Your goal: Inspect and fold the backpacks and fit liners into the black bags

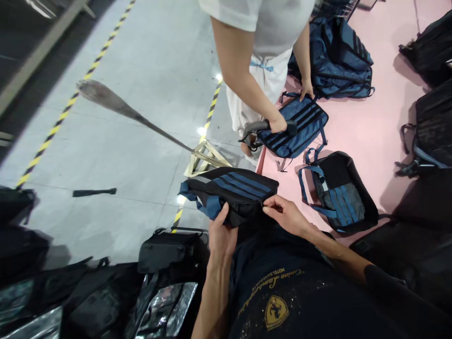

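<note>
A black bag with blue stripes is held up in front of my body, its blue strap hanging at the left end. My left hand grips its lower edge, thumb on the near side by the strap. At the bag's right end my right hand pinches at the zipper edge with thumb and forefinger; the small part between the fingers looks like a zipper pull. Whether the bag holds anything inside cannot be seen.
Across from me a person in white presses a dark handheld tool on a blue striped bag. A black and blue bag lies on the pink table. Dark bags crowd the lower left. A wooden-based pole stands on the floor.
</note>
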Available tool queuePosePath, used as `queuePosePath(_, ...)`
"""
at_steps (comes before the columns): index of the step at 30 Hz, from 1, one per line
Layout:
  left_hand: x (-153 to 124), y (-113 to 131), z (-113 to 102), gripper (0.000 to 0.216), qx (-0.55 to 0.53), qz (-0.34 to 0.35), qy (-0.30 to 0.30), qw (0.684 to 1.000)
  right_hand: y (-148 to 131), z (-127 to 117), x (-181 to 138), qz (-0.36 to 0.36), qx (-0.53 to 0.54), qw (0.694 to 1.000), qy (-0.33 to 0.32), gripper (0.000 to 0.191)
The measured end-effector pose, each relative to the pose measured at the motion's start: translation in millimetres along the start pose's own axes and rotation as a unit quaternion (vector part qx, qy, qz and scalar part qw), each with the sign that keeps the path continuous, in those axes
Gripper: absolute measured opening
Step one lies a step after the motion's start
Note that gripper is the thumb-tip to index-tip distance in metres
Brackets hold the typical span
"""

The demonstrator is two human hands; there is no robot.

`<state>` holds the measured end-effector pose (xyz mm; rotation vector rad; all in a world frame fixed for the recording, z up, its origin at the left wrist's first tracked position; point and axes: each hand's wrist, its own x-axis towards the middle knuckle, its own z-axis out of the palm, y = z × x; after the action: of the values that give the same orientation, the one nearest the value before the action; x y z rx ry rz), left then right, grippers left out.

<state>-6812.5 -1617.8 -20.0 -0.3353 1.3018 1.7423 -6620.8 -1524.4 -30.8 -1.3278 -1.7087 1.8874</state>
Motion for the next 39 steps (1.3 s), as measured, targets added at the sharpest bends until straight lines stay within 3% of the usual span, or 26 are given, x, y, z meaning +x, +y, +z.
queuePosePath(6,-2,-13,-22,0.022,0.005,-0.033,0.035,0.999,8,26,-2,0.014,0.023,0.999,0.019,0.027)
queuePosePath(11,-6,-16,-40,0.040,0.047,-0.008,0.007,0.999,5,25,0,0.006,0.031,0.999,-0.026,0.032)
queuePosePath(15,-7,-17,-50,0.045,0.056,-0.035,0.030,0.997,2,25,0,-0.006,0.001,1.000,-0.030,0.019)
queuePosePath(17,-6,-18,-57,0.041,0.058,-0.052,0.050,0.996,4,27,-1,-0.041,-0.043,0.998,-0.018,0.010)
queuePosePath(20,-4,-24,-68,0.037,0.056,-0.050,0.060,0.995,11,33,-2,-0.155,-0.150,0.976,-0.009,0.008)
queuePosePath(23,0,-32,-78,0.040,0.048,-0.014,0.069,0.996,23,42,-4,-0.271,-0.247,0.930,-0.025,0.014)
queuePosePath(26,5,-32,-89,0.037,0.031,0.014,0.108,0.994,36,42,-3,-0.328,-0.337,0.882,-0.029,0.020)
queuePosePath(28,7,-24,-98,0.032,0.008,0.021,0.149,0.989,44,29,3,-0.310,-0.381,0.871,0.001,0.023)
queuePosePath(31,5,-8,-106,0.027,-0.010,0.033,0.175,0.984,56,-3,24,-0.214,-0.387,0.895,0.065,0.022)
queuePosePath(35,-3,0,-94,0.037,0.023,0.035,0.065,0.997,69,-35,52,-0.101,-0.345,0.933,0.027,0.018)
queuePosePath(39,-6,-8,-75,0.044,-0.002,0.005,0.005,1.000,74,-42,66,-0.074,-0.285,0.956,0.000,0.018)
